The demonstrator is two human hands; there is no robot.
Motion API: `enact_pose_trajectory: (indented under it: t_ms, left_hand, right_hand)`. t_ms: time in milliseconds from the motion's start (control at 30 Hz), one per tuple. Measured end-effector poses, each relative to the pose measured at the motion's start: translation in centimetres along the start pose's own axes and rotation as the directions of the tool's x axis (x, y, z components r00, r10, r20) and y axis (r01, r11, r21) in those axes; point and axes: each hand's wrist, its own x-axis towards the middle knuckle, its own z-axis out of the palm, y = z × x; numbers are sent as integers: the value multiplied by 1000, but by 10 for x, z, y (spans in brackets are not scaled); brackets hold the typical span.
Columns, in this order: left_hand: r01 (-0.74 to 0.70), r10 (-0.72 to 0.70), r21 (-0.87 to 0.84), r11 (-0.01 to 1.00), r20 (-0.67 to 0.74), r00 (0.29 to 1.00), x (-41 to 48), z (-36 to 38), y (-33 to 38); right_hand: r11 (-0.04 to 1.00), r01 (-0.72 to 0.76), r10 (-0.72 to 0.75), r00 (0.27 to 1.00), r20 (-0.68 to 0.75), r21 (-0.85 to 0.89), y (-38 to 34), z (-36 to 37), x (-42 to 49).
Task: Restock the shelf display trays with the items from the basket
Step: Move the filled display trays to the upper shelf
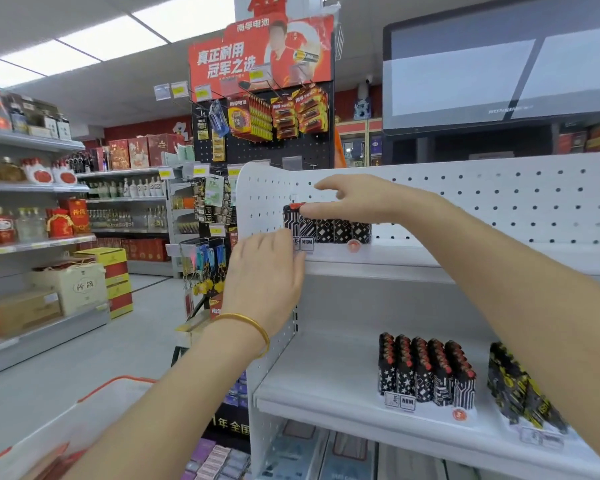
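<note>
The right hand reaches in from the right over the top shelf. Its thumb lies flat along the tops of the lighters in the upper tray, with the tip at the red cap of the leftmost one. The index finger is straight and lifted clear above the row. The other fingers are hidden behind the hand, so I cannot tell whether this grip holds a lighter or only rests on the row.

The left hand lies against the near left corner of the upper tray. Its fingers are almost straight and cover part of the tray's front label, and its thumb is out of sight. This grip is loose and flat, pressing rather than clasping. A gold bangle sits on the left wrist.

The black-and-white patterned lighters stand upright in a tight row at the left end of the top shelf, just in front of the white pegboard back.

On the lower shelf, nearer and to the right, a second tray holds rows of similar lighters. Just right of it, a tray of black-and-yellow lighters is partly behind the right forearm.

The basket, red-rimmed, sits near at the lower left. Its contents are blurred.
</note>
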Motion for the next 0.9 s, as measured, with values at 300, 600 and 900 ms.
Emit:
enact_pose_trajectory:
  t_ms: [300,600,900]
  left_hand:
    - [2,-6,-36,999,-97,995,-4,10,1]
    - [-10,13,19,1000,-132,991,-7,8,3]
    - [-66,49,-60,996,-248,968,-40,-9,25]
  right_hand:
    - [997,-60,62,997,46,-45,11,-1,-22]
    - [1000,-7,7,1000,20,6,5,5,-17]
    - [999,16,-2,942,-334,37,1,-24,-92]
